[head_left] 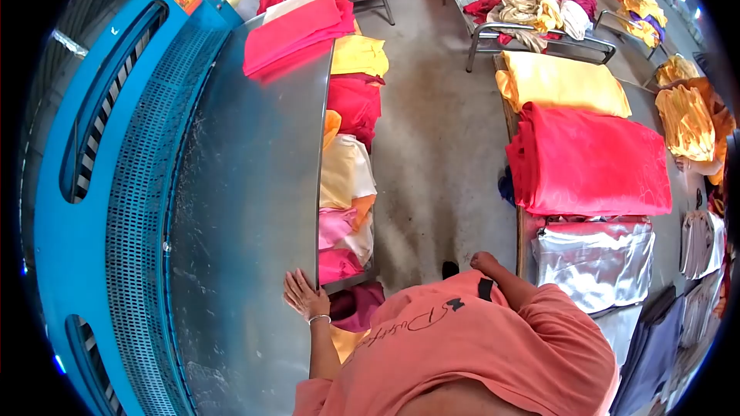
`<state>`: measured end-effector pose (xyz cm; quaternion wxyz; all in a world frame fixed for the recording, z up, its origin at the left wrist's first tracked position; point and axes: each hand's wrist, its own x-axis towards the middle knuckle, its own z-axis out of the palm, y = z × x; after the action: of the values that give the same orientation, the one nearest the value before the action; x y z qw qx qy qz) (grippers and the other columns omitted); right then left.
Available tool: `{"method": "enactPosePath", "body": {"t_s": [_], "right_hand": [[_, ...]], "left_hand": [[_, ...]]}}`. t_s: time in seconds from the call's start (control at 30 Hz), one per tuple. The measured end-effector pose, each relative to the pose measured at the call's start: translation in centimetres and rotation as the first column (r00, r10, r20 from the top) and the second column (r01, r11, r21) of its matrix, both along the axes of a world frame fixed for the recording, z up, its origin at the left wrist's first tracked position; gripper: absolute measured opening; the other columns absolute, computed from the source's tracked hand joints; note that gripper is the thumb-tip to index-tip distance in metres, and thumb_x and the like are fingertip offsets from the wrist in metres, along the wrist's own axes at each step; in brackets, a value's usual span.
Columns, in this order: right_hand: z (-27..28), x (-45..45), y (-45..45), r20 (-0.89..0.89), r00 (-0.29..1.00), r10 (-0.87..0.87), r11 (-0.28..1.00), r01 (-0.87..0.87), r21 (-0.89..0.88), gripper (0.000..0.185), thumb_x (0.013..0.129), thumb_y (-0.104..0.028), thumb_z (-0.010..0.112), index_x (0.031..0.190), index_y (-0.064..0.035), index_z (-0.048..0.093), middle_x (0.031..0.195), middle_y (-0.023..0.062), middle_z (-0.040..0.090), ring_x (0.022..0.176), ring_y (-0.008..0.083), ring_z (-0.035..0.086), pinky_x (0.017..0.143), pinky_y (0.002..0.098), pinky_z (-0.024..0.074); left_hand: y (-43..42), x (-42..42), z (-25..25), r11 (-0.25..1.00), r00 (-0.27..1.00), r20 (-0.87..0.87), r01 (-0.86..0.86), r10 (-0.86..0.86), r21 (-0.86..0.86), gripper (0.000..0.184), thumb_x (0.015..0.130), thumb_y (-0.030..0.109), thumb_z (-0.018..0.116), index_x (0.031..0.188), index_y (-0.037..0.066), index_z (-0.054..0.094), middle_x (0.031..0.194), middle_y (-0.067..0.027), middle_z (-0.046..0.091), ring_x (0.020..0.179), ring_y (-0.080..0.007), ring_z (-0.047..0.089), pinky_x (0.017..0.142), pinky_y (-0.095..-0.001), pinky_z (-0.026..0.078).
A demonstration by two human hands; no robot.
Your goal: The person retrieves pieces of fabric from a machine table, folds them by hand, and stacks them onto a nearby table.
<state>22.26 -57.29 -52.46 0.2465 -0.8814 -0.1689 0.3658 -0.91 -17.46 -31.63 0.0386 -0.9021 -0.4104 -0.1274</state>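
Observation:
My left hand [305, 296] lies flat on the right edge of the long metal table [247, 208], fingers stretched out and holding nothing. Just below that edge, by my left wrist, is a dark magenta cloth [361, 304]. My right hand [484, 263] is out in front of my body with its fingers curled in, touching no cloth; I see nothing in it. A stack of folded bright pink-red cloth [301, 35] sits at the far end of the metal table, some way ahead of my left hand.
A blue machine with a perforated guard [146, 131] runs along the left. Yellow, red, cream and pink cloths [347, 162] fill the space beside the table. On the right, a bench holds yellow cloth [566, 81], red cloth [590, 158] and silvery cloth [593, 258]. Concrete floor [428, 123] lies between.

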Motion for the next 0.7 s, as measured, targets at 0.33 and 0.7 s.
{"method": "enactPosePath", "body": {"t_s": [0.33,0.7], "right_hand": [[-1.9,1.0,-1.5,-0.095,0.995,-0.037,0.999,0.041,0.036,0.029,0.068,-0.025,0.057,0.083,-0.0020,0.066,0.081,0.0200,0.063,0.075,0.0358,0.060,0.069,0.0408,0.0472],[-1.2,2.2,-0.7,-0.071,0.997,0.021,0.996,-0.015,0.087,0.029,0.066,-0.025,0.057,0.080,-0.0014,0.066,0.077,0.0212,0.062,0.070,0.0345,0.061,0.066,0.0399,0.0474]], "left_hand": [[-0.1,0.7,0.2,0.999,0.999,-0.048,-0.024,0.025,0.026,0.082,0.063,0.014,0.071,0.134,0.016,0.030,0.141,-0.0087,0.027,0.130,-0.0286,0.025,0.104,-0.0489,0.021],[-0.3,0.9,0.8,0.999,0.999,-0.035,-0.012,0.013,0.047,0.078,0.062,0.015,0.071,0.131,0.014,0.035,0.139,-0.0105,0.031,0.128,-0.0296,0.029,0.102,-0.0493,0.024]]}}
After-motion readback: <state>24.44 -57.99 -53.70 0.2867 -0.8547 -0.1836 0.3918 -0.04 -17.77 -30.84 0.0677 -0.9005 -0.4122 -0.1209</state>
